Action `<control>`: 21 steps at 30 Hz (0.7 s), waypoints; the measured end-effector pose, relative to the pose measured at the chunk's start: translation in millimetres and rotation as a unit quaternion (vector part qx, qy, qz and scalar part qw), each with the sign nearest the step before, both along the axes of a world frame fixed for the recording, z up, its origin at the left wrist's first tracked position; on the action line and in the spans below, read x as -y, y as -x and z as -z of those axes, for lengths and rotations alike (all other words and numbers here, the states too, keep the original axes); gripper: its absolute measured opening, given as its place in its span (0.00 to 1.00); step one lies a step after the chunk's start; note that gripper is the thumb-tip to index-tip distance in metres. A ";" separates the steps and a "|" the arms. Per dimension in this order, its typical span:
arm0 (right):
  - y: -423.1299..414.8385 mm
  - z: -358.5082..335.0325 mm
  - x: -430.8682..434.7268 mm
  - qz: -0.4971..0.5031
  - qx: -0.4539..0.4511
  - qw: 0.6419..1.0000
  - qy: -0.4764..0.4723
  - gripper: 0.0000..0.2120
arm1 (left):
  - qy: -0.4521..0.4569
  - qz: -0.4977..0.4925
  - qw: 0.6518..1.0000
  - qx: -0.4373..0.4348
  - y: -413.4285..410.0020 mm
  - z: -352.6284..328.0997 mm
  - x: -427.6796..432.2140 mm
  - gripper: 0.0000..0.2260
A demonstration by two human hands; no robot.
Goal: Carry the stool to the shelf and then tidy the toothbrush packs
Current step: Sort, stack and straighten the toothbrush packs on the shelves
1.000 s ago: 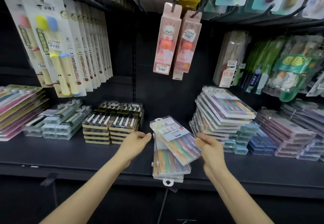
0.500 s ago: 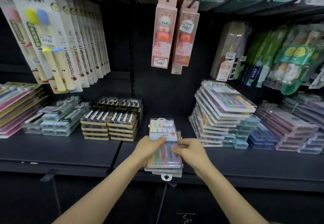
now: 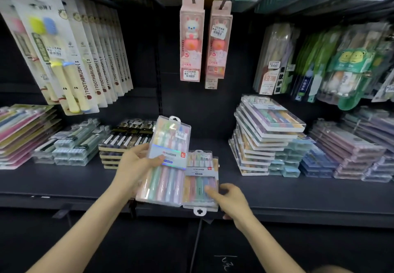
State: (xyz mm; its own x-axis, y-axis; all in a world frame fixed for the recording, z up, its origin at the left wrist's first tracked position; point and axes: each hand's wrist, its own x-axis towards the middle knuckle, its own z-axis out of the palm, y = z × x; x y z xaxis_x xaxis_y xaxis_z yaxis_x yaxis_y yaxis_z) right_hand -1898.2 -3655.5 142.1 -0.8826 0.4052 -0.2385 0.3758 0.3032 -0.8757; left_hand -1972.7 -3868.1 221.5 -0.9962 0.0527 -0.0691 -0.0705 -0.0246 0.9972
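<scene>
Two grips are busy: left grip (image 3: 136,166) is grasping a clear plastic toothbrush pack (image 3: 168,159) just left of the clear pack stack (image 3: 200,178) that right grip (image 3: 230,198) is pinching.

Left grip (image 3: 136,166): a bare hand, uncovered from fingertips to wrist. Right grip (image 3: 232,200): likewise bare and uncovered. Left forearm (image 3: 85,225) and right forearm (image 3: 275,245): both were bare along their whole visible length, down to the lower edge of the view, and slim and smooth in outline. The fingernails were too blurred to assess. A pale rounded patch (image 3: 332,269) at the lower right corner could not be identified as limb or clothing.
</scene>
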 end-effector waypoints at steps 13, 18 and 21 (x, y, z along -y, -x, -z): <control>-7.7 -21.6 -31.4 0.026 0.038 0.990 0.131 0.10 | -0.053 0.009 0.995 0.080 -13.8 12.1 1.0 0.07; -31.0 -32.9 -44.5 0.068 -0.057 0.965 0.249 0.08 | -0.044 0.024 0.995 0.082 -16.9 20.0 -10.5 0.03; -33.8 -45.9 -40.8 0.048 -0.096 0.952 0.287 0.07 | -0.046 0.033 0.994 0.089 -14.0 25.0 -29.6 0.03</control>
